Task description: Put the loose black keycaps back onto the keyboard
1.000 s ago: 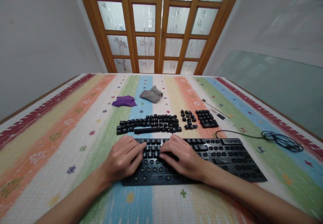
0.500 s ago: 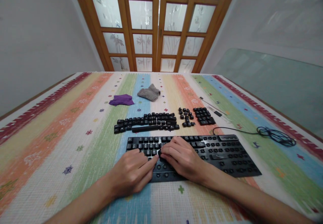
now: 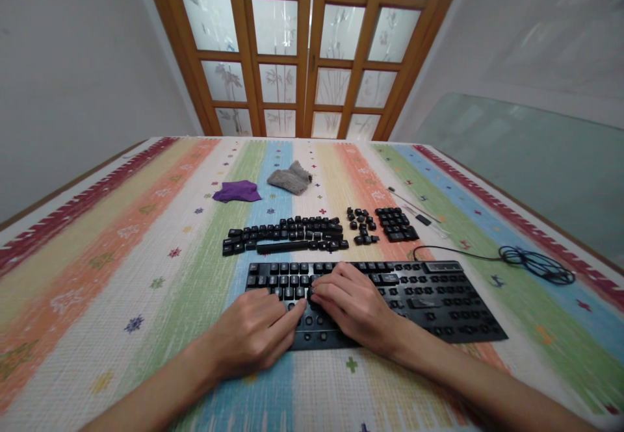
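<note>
A black keyboard (image 3: 424, 303) lies on the striped tablecloth, with keycaps on its upper left rows and bare key posts across the right side and the front rows. My right hand (image 3: 348, 302) rests over its middle, fingers pressed together around a small black keycap (image 3: 310, 294) that is mostly hidden. On the left part of the keyboard is my left hand (image 3: 260, 328), its fingers curled and one digit pointing at the right fingertips. Whatever the curled fingers hold, if anything, is out of sight. Loose keycaps (image 3: 292, 232) stand in rows behind the keyboard, with a long space bar (image 3: 283, 247) in front.
More loose keycaps (image 3: 396, 224) form blocks to the right. A purple cloth (image 3: 238, 191) and a grey cloth (image 3: 291, 178) lie farther back. A coiled cable (image 3: 536, 264) sits at right, near a thin rod-like tool (image 3: 414, 204) and a small black piece (image 3: 423, 220).
The view has shifted very slightly. Both hands keep nearly the same pose at the same spot on the keyboard.
</note>
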